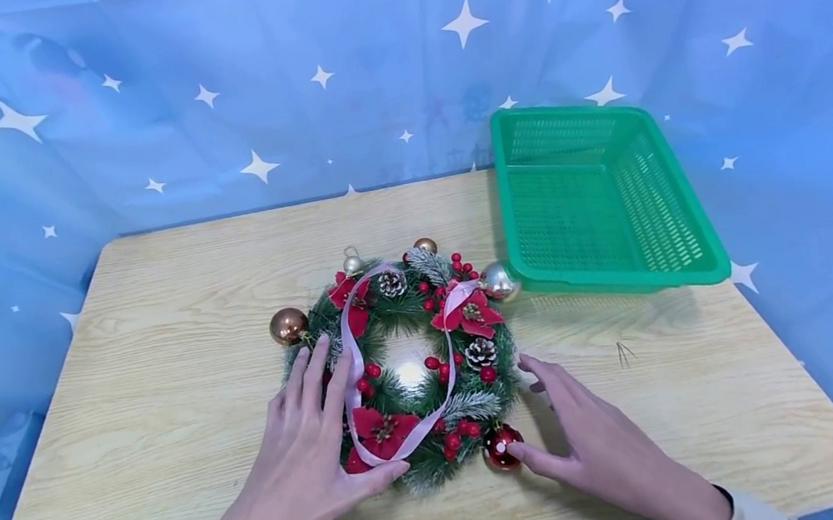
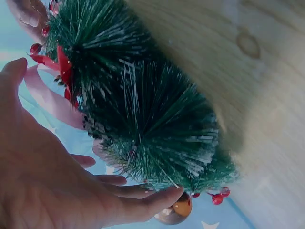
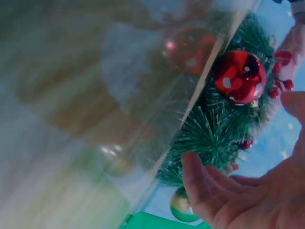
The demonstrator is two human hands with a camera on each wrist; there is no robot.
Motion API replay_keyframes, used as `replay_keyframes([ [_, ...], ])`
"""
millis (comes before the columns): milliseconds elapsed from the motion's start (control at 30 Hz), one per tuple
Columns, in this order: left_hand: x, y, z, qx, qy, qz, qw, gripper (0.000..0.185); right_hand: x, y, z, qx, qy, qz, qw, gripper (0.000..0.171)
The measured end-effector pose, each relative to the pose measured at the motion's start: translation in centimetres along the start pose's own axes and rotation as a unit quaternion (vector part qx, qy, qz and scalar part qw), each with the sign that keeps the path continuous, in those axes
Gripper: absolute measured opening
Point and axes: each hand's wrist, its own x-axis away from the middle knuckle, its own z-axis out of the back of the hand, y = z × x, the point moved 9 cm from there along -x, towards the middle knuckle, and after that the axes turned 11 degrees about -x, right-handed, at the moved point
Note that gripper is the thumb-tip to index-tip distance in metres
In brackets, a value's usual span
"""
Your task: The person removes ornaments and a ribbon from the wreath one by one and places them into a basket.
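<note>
Both hands frame the wreath (image 1: 404, 362) on the table (image 1: 166, 317). The left hand (image 1: 306, 446) rests flat-fingered on its near-left edge; the right hand (image 1: 592, 436), fingers spread, touches the red bauble (image 1: 502, 446). They seem about to grasp; next they must curl under the rim.

Left hand (image 1: 308, 463) flat, fingers spread; right hand (image 1: 592, 444) open, fingers extended.

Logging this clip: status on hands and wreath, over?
Left hand open, flat on wreath. Right hand open, thumb at red bauble. Green basket empty, apart. Nothing in the way.
</note>
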Motion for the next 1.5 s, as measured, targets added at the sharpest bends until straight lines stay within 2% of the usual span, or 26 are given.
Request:
replay_keyframes([
  [133,0.0,0.1,-0.4,-0.001,-0.006,0.006,1.0000,0.137,0.1,0.0,-0.4,-0.023,-0.005,-0.018,1.000,0.095],
  [333,-0.1,0.6,-0.7,0.002,0.006,0.009,0.9999,0.138,0.1,0.0,-1.0,-0.063,-0.015,-0.022,0.998,0.075],
  [500,-0.2,1.0,-1.0,-0.001,0.021,0.013,0.9997,0.138,-0.3,-0.2,-1.4,-0.095,-0.032,0.001,0.995,0.063],
  [833,-0.5,1.8,-1.4,-0.019,0.065,0.008,0.9977,0.140,-1.0,-1.0,-2.4,-0.121,-0.046,0.043,0.991,0.063],
  [1000,-0.6,2.0,-1.4,-0.023,0.087,0.002,0.9960,0.141,-1.1,-1.3,-2.4,-0.121,-0.043,0.063,0.990,0.054],
  [1167,-0.6,1.8,-1.6,-0.024,0.089,-0.006,0.9957,0.145,-1.1,-1.7,-2.2,-0.116,-0.036,0.092,0.988,0.047],
  [1500,-0.7,1.8,-1.8,-0.035,0.081,-0.023,0.9958,0.151,-0.6,-2.0,-1.3,-0.101,0.000,0.132,0.986,0.052],
])
